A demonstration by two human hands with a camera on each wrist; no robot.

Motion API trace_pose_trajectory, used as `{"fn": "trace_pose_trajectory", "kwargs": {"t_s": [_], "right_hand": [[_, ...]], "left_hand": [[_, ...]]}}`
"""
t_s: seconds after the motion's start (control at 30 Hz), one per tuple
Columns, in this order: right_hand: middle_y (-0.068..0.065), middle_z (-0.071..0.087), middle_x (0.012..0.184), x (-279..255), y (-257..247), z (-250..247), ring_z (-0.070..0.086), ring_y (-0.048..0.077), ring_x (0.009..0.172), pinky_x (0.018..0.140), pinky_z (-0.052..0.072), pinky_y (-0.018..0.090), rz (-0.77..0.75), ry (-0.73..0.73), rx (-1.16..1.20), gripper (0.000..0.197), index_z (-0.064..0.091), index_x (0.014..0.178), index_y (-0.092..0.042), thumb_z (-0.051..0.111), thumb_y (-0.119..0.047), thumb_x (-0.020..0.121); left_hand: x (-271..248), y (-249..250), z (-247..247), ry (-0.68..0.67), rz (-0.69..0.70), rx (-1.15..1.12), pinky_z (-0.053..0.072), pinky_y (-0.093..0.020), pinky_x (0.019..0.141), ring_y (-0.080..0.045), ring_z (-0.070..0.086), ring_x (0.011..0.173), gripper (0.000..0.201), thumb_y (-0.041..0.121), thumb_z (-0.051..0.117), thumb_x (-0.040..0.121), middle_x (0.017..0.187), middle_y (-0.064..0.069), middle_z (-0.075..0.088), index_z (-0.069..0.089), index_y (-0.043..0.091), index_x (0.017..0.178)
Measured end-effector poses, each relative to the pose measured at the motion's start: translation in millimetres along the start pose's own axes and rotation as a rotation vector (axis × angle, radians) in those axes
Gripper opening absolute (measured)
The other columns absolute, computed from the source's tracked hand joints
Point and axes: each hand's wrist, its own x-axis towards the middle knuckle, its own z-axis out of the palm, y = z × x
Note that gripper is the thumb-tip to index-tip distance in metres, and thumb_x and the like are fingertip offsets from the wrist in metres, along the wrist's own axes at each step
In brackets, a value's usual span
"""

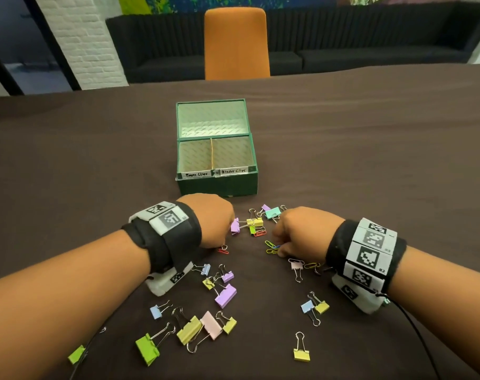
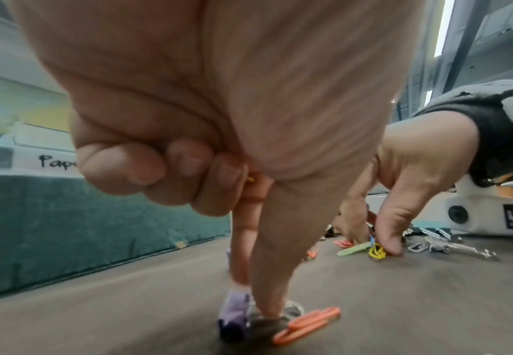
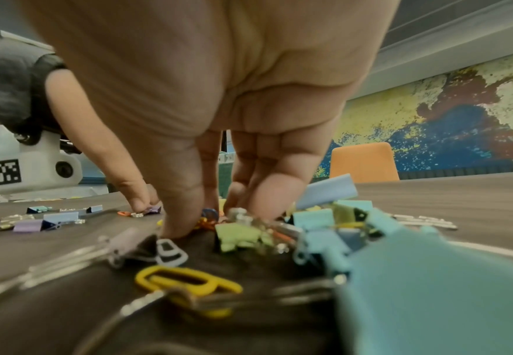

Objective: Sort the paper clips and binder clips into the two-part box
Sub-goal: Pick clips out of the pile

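From your head camera, the green box (image 1: 216, 149) sits on the brown table (image 1: 370, 160) just beyond your hands. Its near half is split by a divider, and white strips on the front rim read "Paper Clips" (image 1: 196, 174) on the left and "Binder Clips" (image 1: 233, 171) on the right. Both compartments look bare. Your left hand (image 1: 210, 219) is knuckles-up with fingers pointing down at the table, beside a purple binder clip (image 1: 235, 225); a red paper clip (image 1: 223, 250) lies just under its wrist side. Your right hand (image 1: 301, 229) is likewise arched over a few paper clips (image 1: 271, 246). Coloured binder clips (image 1: 189, 329) lie scattered nearer you. Both wristbands carry square code markers; one on the right reads "R2".

From the left wrist, your thumb (image 2: 267, 276) and forefinger reach down to a blurred purple clip, with an orange paper clip (image 2: 306, 325) just beside; the other fingers are curled into the palm, with a bit of yellow wire showing between them. "Pap" is legible on the box label. I cannot tell whether the tips actually pinch anything.

From the right wrist, your fingers (image 3: 182, 216) press down among paper clips; whether they pinch one is hidden. A yellow paper clip (image 3: 185, 281) lies close to the lens.
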Motion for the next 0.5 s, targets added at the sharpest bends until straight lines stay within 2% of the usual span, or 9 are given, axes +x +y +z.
{"fn": "trace_pose_trajectory", "kwargs": {"t_s": [0.1,0.17,0.23,0.33,0.4,0.47,0.5], "right_hand": [[-0.007,0.060,0.079,0,1,0,0.055,0.019,0.079,0.068,0.045,0.028,-0.027,0.003,-0.036,0.015,0.059,0.079,-0.024,0.065,-0.035,0.088],[-0.007,0.053,0.072,-1,1,0,0.051,0.018,0.074,0.064,0.040,0.028,-0.036,0.006,-0.056,0.027,0.047,0.069,-0.027,0.064,-0.035,0.088],[-0.007,0.052,0.071,-3,3,-1,0.051,0.017,0.073,0.063,0.039,0.027,-0.043,0.017,-0.047,0.027,0.047,0.069,-0.026,0.064,-0.034,0.088],[-0.002,0.058,0.073,-6,6,-4,0.055,0.020,0.073,0.063,0.044,0.031,-0.031,0.061,0.007,0.020,0.056,0.079,-0.018,0.064,-0.034,0.088],[-0.002,0.060,0.073,-8,9,-8,0.057,0.018,0.072,0.065,0.048,0.033,-0.029,0.102,0.067,0.019,0.059,0.080,-0.018,0.066,-0.034,0.088],[-0.006,0.056,0.068,-7,10,-15,0.052,0.010,0.065,0.061,0.043,0.028,-0.039,0.144,0.103,0.020,0.055,0.075,-0.025,0.066,-0.033,0.089],[-0.007,0.055,0.066,-4,9,-19,0.049,0.007,0.062,0.059,0.040,0.026,-0.043,0.170,0.112,0.021,0.054,0.074,-0.027,0.066,-0.033,0.090]], "left_hand": [[2,-2,-5,0.073,0.027,-0.151,0.043,-0.025,0.064,-0.012,0.057,0.078,0.008,0.024,0.063,0.086,0.073,0.013,0.059,0.070,0.026,0.091],[3,1,-4,0.060,0.070,-0.181,0.038,-0.023,0.063,-0.008,0.053,0.076,0.011,0.029,0.069,0.085,0.071,0.017,0.053,0.071,0.028,0.096],[3,2,1,0.019,0.105,-0.133,0.036,-0.023,0.060,-0.008,0.053,0.079,0.016,0.034,0.072,0.083,0.079,0.016,0.057,0.071,0.028,0.098],[2,-2,10,0.013,0.091,-0.080,0.032,-0.021,0.055,-0.011,0.055,0.082,0.019,0.036,0.070,0.084,0.092,0.011,0.067,0.069,0.026,0.099],[-1,-7,14,0.044,0.082,-0.089,0.034,-0.023,0.058,-0.011,0.054,0.081,0.020,0.042,0.069,0.084,0.087,0.012,0.062,0.069,0.028,0.099],[-6,-15,17,0.061,0.090,-0.117,0.036,-0.025,0.062,-0.009,0.052,0.080,0.020,0.046,0.068,0.084,0.080,0.015,0.056,0.069,0.032,0.099],[-8,-19,19,0.057,0.102,-0.134,0.038,-0.025,0.064,-0.008,0.053,0.080,0.019,0.046,0.068,0.084,0.082,0.014,0.057,0.069,0.033,0.099]]}}
